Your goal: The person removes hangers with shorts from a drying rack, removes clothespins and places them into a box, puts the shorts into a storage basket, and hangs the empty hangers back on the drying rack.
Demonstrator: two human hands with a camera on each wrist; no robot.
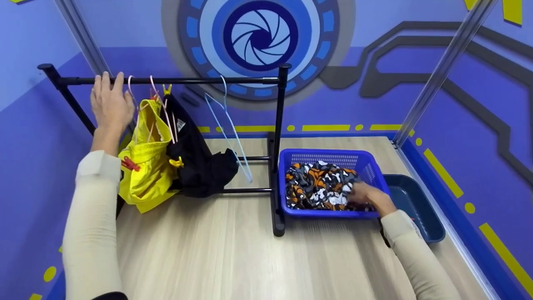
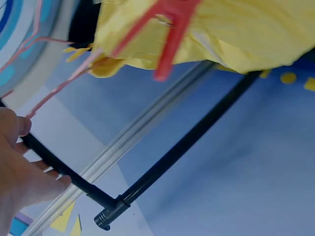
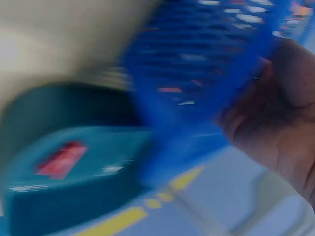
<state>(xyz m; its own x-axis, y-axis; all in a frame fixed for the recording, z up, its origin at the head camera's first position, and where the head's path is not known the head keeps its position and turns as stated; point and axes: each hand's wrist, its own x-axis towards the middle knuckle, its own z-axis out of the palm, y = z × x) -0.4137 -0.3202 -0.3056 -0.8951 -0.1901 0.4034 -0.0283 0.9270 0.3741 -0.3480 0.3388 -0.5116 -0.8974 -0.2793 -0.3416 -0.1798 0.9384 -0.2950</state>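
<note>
the left hand (image 1: 110, 104) lies on the rail (image 1: 187, 80) near its left end, fingers nearly straight across the bar and not wrapped tightly round it, the thumb just beside the nearer pink hanger; it seems placed there to steady the rack or keep that hanger where it is. the yellow shorts (image 1: 152, 175) and the black garment (image 1: 200, 166) hang close together on the left half of the rail, which seems to leave room toward the right. a red clip (image 1: 130, 163) sits on the shorts and a yellow clip (image 1: 176, 162) between the two garments, likely so the cloth does not slip. a bare blue hanger (image 1: 237, 141) hangs apart on the right part of the rail, at the end nearer the basket

the right hand (image 1: 368, 196) reaches into the basket (image 1: 329, 213) at the right side of the patterned cloth (image 1: 318, 183); its fingers are blurred and partly hidden, so i cannot tell whether they grip the cloth. the cloth lies bunched in the basket, which stands beside the rack's right foot, probably for an easy reach. the tray (image 1: 410, 198) sits just beyond, with a red piece (image 3: 61, 160) inside, perhaps a spare clip
</note>
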